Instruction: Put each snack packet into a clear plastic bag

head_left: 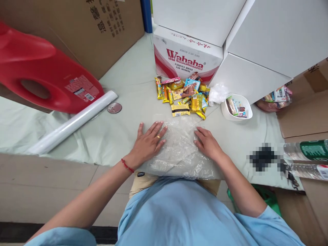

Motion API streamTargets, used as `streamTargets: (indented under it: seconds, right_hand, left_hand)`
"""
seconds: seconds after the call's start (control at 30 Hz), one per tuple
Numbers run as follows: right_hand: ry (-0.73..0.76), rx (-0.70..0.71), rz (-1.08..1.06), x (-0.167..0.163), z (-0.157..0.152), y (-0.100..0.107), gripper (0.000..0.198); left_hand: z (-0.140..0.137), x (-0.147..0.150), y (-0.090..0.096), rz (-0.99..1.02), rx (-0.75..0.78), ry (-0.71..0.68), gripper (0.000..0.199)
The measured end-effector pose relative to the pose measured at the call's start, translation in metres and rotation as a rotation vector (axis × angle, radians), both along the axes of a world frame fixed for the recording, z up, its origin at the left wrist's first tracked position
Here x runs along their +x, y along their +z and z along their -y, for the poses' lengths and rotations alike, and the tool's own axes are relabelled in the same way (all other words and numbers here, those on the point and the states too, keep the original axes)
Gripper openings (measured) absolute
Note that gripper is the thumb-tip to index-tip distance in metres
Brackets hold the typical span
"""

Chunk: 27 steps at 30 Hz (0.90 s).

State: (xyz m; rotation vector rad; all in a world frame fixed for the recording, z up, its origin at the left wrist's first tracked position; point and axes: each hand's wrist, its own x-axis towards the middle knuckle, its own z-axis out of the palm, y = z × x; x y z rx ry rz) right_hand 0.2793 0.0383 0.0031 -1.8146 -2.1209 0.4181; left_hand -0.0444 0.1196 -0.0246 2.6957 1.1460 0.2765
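A clear, crinkled sheet of thin plastic (180,147) lies spread at the table's front edge, close against my body. On its left side my left hand (150,140) rests flat, fingers spread. My right hand (208,141) touches the right side of the plastic, its fingers stretched out and slightly curved. Neither hand grips anything that I can see. Just beyond the plastic is a heap of wrapped snacks (180,105), mostly in yellow packets. A crumpled white plastic bag (218,93) sits at the right of the heap.
A white tub (237,108) holding small packets stands at the right. Behind are a Wahaha carton (188,56) and white boxes (263,34). At the left are a red jug (51,75), a roll of plastic film (74,123) and a round lid (114,108). Bottles (311,150) lie far right.
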Motion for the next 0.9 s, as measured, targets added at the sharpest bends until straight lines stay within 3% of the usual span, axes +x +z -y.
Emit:
streamTargets:
  seconds: [0.13,0.3,0.43,0.57,0.67,0.73,0.8,0.9]
  right_hand:
    - [-0.053,-0.111,0.111,0.002,-0.031,0.026,0.035]
    - [-0.296,0.062,0.195,-0.008,-0.121,0.074,0.04]
    - [-0.528,0.041,0.139,-0.02,-0.205,0.072,0.044]
    - [-0.534,-0.072,0.022,-0.02,-0.249,0.055,0.028]
    - [-0.491,0.064,-0.055,-0.017,-0.241,0.055,0.026]
    - [-0.337,0.208,-0.075,-0.018,-0.213,0.06,0.023]
    - [-0.099,0.307,-0.049,-0.022,-0.17,0.065,0.02]
    - [0.192,0.221,0.106,-0.036,-0.089,0.062,0.026]
  left_hand:
    - [0.003,-0.005,-0.003,-0.001,-0.018,0.081,0.061]
    - [0.005,-0.004,0.001,-0.018,-0.031,0.08,0.063]
    - [0.005,-0.003,0.004,-0.022,-0.027,0.08,0.062]
    - [0.006,-0.003,0.004,-0.026,-0.02,0.084,0.061]
    - [0.006,-0.003,0.002,-0.025,-0.023,0.085,0.062]
    - [0.006,-0.004,0.0,-0.023,-0.03,0.085,0.062]
    - [0.005,-0.004,0.0,-0.018,-0.038,0.083,0.062]
    - [0.006,-0.004,0.0,-0.001,-0.045,0.078,0.062]
